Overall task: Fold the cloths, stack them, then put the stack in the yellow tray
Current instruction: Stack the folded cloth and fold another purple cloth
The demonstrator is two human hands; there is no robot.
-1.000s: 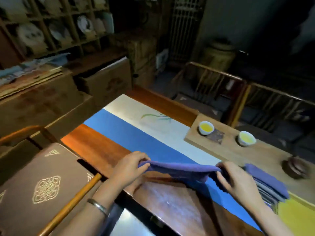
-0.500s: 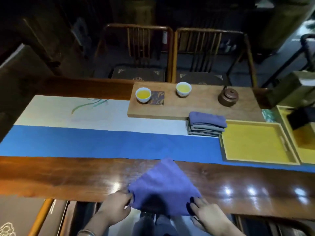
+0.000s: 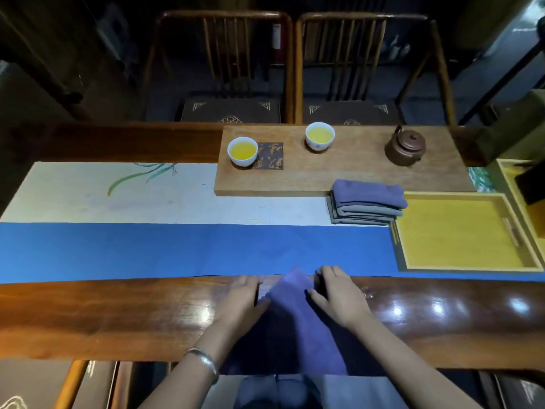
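Note:
A purple cloth [image 3: 298, 317] lies on the dark wooden table in front of me, one corner pointing away toward the blue runner. My left hand [image 3: 240, 299] rests on its left edge and my right hand [image 3: 339, 293] on its right edge, fingers bent over the cloth's upper sides. Further back, a stack of folded cloths [image 3: 367, 202], purple on top and grey below, sits on the white runner. Right beside it stands the yellow tray [image 3: 460, 261] with nothing in it.
A wooden board [image 3: 339, 175] behind the stack carries two white cups of yellow tea [image 3: 243, 151] [image 3: 320, 139] and a brown teapot [image 3: 406, 149]. Two wooden chairs stand beyond the table. A second yellow tray [image 3: 530, 214] with a dark box is at the far right.
The view swung from the table's left end to face it squarely. The cloth was laid flat near the front edge, and both hands moved up from its near corners to its upper sides.

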